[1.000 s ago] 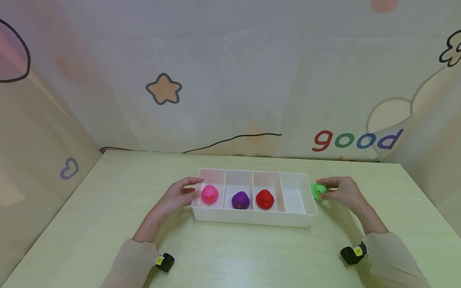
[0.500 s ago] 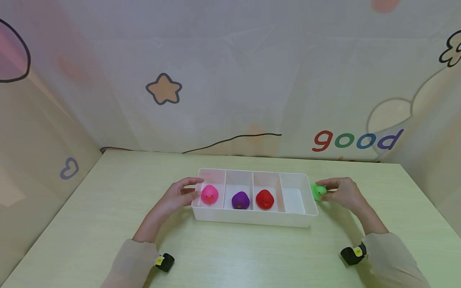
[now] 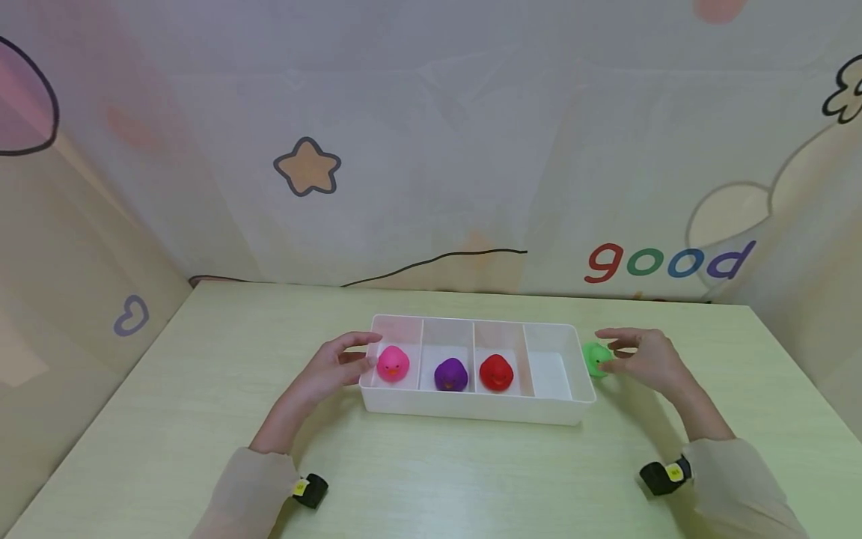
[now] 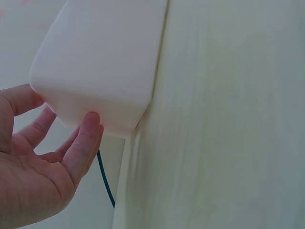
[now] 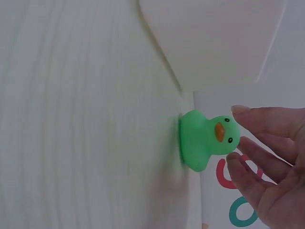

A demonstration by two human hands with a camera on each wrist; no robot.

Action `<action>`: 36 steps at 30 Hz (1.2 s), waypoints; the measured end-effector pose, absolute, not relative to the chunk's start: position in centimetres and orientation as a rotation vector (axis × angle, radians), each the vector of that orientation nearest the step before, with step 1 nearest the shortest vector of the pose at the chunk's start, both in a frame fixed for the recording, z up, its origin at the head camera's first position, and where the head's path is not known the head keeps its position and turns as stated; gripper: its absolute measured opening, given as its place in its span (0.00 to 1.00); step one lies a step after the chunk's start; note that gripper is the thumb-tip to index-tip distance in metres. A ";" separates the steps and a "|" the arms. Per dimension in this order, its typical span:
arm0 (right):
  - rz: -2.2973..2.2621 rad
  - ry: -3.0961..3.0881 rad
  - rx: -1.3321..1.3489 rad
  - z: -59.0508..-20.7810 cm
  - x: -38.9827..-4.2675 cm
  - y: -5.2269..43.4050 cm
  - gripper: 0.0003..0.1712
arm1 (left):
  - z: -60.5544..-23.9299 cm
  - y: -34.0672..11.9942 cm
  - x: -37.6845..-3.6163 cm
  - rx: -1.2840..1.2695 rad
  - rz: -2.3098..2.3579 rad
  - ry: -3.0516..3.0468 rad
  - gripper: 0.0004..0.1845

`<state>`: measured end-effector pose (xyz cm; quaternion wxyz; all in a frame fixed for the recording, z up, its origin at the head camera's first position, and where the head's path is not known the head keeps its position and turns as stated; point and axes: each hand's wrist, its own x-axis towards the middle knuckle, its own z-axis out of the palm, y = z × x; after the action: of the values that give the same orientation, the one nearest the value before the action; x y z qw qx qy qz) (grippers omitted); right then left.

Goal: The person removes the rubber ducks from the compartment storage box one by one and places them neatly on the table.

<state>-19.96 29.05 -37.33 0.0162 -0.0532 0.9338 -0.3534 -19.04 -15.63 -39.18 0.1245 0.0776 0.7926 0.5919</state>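
I see the green duck (image 5: 193, 143) upright on the desk (image 3: 471, 479), just beside the white tray's (image 3: 471, 406) right end. It lies left of my nearer right hand (image 3: 643, 361), its grip parted loosely; my left hand (image 3: 334, 364) pinches the tray's other end.

Divided box (image 3: 471, 408): plastic, smooth walls, low sheen. Green duck (image 5: 195, 138): soft-looking plastic or rubber, smooth, matt. Pink duck (image 3: 393, 364), purple duck (image 3: 450, 374), red duck (image 3: 496, 373): same apparent material, smooth. Table (image 3: 471, 471): wood-look top, fine grain, smooth, faint gloss toward near edge. Backdrop (image 3: 431, 150), beyond far edge: sheet, creased, matt; cloth or plastic, unclear. Sleeves (image 3: 249, 490): matt cloth.
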 end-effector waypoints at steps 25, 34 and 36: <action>-1.381 2.816 -0.429 -34.2 -16.7 23.0 0.27 | -39.1 -15.6 -18.9 0.216 1.732 2.303 0.22; -1.422 2.753 -0.518 -34.7 -16.7 20.4 0.27 | -39.0 -15.5 -18.9 0.215 1.727 2.304 0.23; -1.435 2.731 -0.546 -34.9 -16.8 19.8 0.26 | -39.0 -15.5 -18.9 0.207 1.726 2.304 0.23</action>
<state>-16.79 19.81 -34.86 0.0043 -0.1742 0.8717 -0.4579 -18.86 -15.46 -38.97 0.1270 0.0711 0.7918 0.5932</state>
